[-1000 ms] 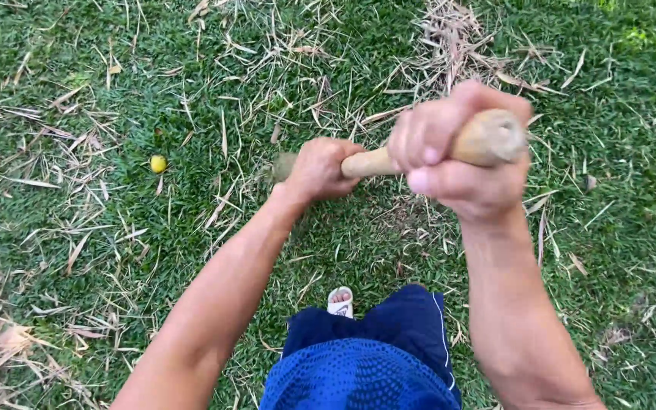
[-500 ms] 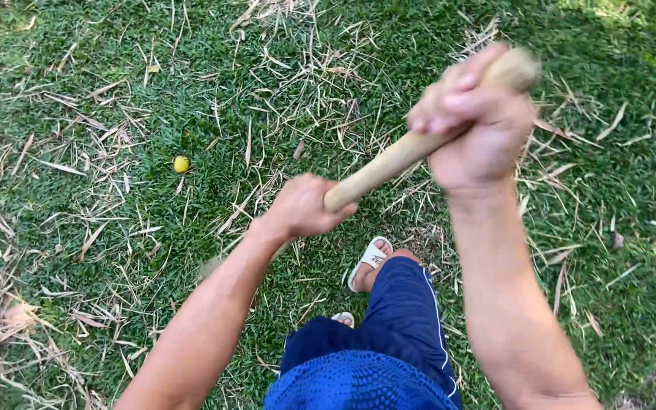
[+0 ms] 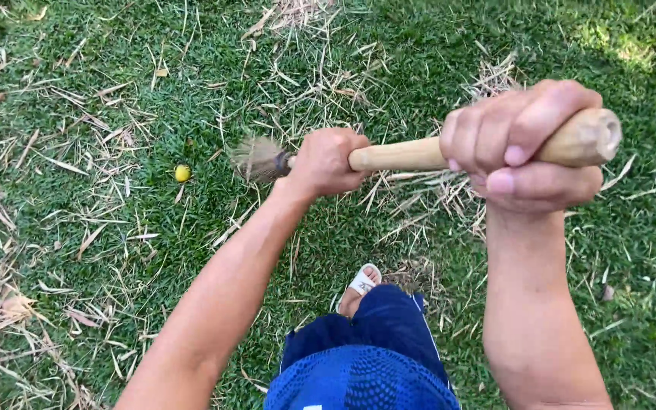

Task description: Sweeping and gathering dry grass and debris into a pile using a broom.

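Note:
Both my hands grip a broom with a pale wooden handle [image 3: 400,154] that runs almost level across the view. My left hand [image 3: 326,161] is closed around the shaft low down, just behind the brown bristle head [image 3: 256,159]. My right hand [image 3: 529,148] is closed around the thick top end of the handle, nearer the camera. The bristles hang blurred over the grass, a short way right of a small yellow fruit [image 3: 182,173] lying on the lawn.
Green lawn [image 3: 77,91] is strewn with dry bamboo leaves and straw [image 3: 320,83], thickest at top centre and lower left. My blue shorts [image 3: 366,357] and one foot in a white sandal [image 3: 360,285] show at the bottom.
The broom swung from a steep tilt, bristles low near my leg, back out to the left and level. My right hand dropped and my left hand rose. My foot drew back.

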